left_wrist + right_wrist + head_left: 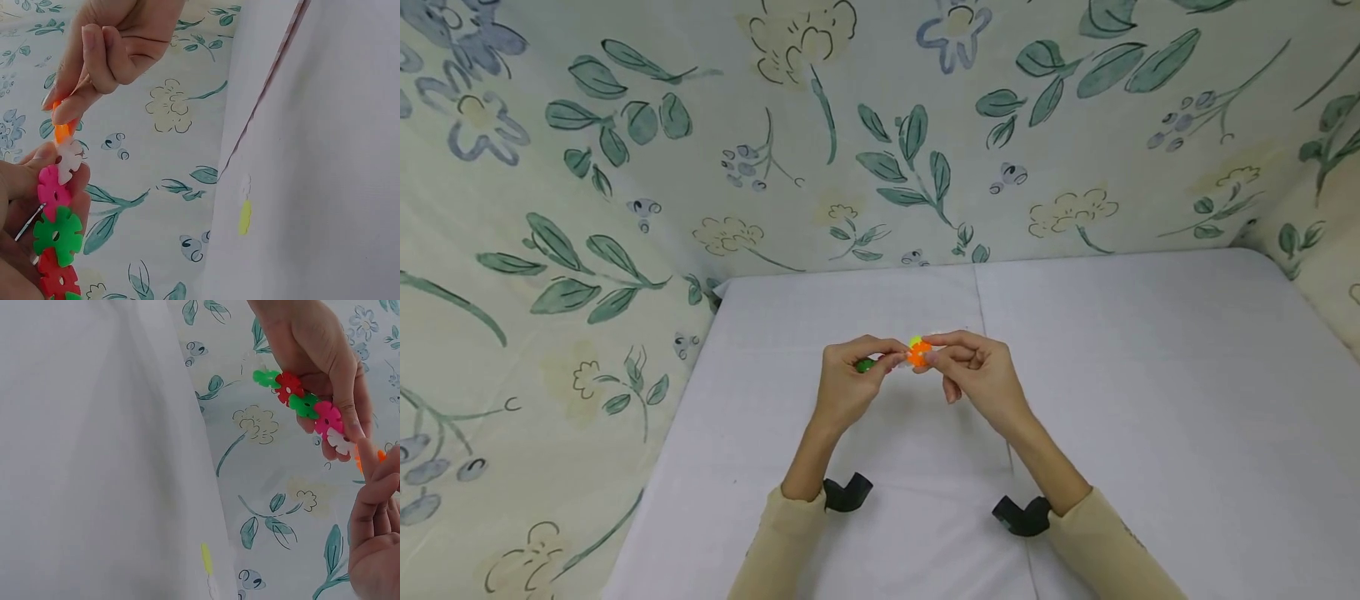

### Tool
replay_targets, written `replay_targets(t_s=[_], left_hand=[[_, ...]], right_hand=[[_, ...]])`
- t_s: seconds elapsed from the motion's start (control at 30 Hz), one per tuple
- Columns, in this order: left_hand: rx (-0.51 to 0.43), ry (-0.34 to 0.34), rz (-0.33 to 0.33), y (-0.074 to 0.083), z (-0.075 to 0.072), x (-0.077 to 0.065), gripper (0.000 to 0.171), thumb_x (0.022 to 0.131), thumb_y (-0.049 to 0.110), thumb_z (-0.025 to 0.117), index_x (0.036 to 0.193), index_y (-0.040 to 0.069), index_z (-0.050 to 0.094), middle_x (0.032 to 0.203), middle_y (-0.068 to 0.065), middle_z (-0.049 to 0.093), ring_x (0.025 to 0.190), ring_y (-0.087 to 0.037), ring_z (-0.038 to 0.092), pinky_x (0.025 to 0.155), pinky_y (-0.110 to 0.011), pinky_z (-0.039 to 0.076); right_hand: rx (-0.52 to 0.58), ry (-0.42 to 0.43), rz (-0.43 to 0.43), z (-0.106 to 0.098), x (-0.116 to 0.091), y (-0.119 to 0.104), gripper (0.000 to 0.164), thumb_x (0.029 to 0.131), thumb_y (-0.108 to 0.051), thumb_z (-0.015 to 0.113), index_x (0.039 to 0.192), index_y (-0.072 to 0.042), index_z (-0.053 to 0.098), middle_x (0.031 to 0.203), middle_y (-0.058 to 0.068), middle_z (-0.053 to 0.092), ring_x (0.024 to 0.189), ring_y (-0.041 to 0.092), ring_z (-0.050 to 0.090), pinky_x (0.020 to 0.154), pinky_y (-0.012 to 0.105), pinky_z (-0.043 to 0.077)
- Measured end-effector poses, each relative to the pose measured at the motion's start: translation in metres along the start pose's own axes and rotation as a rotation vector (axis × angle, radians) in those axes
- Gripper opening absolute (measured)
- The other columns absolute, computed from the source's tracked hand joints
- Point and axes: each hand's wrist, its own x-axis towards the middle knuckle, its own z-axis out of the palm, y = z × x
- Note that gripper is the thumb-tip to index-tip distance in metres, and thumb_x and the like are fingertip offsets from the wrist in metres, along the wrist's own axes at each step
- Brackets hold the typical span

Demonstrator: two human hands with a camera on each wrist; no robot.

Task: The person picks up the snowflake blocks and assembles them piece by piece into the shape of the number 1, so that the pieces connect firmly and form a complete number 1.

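Observation:
My left hand [850,379] holds a chain of flower-shaped plastic linking pieces, its thumb and fingers round the white piece [70,159] and pink piece [55,192]. Further along the chain come a green piece [57,234], a red piece [58,275] and another green piece [265,378] at the far end. The thumb and forefinger of my right hand [985,375] pinch an orange piece [919,353], which meets the white piece edge to edge. How deeply their slots interlock cannot be made out. The other right fingers are curled in.
A yellow piece [245,217] lies on the white-covered table [1150,400], with a white piece [246,185] beside it. Flower-patterned cloth [880,125] hangs behind and at the sides. A black wrist mount [847,493] sits at my left cuff, another [1024,517] at my right.

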Motion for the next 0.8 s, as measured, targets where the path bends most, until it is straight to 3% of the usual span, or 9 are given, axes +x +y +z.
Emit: replay_targets(t_s=[0.13, 0.37, 0.53, 0.8], left_hand=[[-0.008, -0.013, 0.007, -0.0009, 0.0007, 0.0002, 0.006, 0.088, -0.001, 0.079, 0.093, 0.0, 0.081, 0.087, -0.013, 0.078, 0.07, -0.035, 0.066, 0.058, -0.02, 0.053], [0.014, -0.031, 0.019, -0.0014, -0.0011, 0.0002, 0.008, 0.087, -0.003, 0.079, 0.095, 0.0, 0.081, 0.087, -0.012, 0.079, 0.068, -0.018, 0.062, 0.057, -0.02, 0.05], [0.009, -0.043, 0.032, -0.0013, -0.001, 0.0003, 0.009, 0.087, -0.005, 0.078, 0.096, -0.001, 0.081, 0.088, -0.014, 0.079, 0.069, -0.018, 0.064, 0.06, -0.021, 0.054], [0.025, -0.028, 0.056, -0.0001, 0.0011, -0.0005, 0.009, 0.087, -0.006, 0.078, 0.094, -0.002, 0.081, 0.086, -0.013, 0.078, 0.072, -0.017, 0.065, 0.067, -0.024, 0.058]], right_hand=[[-0.004, -0.038, 0.017, -0.0014, -0.0004, -0.0019, 0.031, 0.1, -0.015, 0.07, 0.129, -0.003, 0.071, 0.088, -0.006, 0.077, 0.051, 0.015, 0.055, 0.052, 0.025, 0.047], [-0.047, -0.095, 0.005, -0.0042, -0.0005, -0.0049, 0.032, 0.102, -0.012, 0.065, 0.133, -0.005, 0.068, 0.089, -0.007, 0.076, 0.055, 0.016, 0.057, 0.054, 0.025, 0.049], [-0.069, -0.085, -0.011, -0.0063, -0.001, -0.0065, 0.031, 0.103, -0.013, 0.065, 0.133, -0.005, 0.068, 0.09, -0.009, 0.079, 0.055, 0.015, 0.057, 0.054, 0.025, 0.047], [-0.067, -0.047, 0.004, -0.0019, -0.0027, -0.0094, 0.029, 0.101, -0.012, 0.068, 0.128, 0.0, 0.07, 0.092, 0.009, 0.08, 0.05, 0.016, 0.056, 0.05, 0.024, 0.047]])
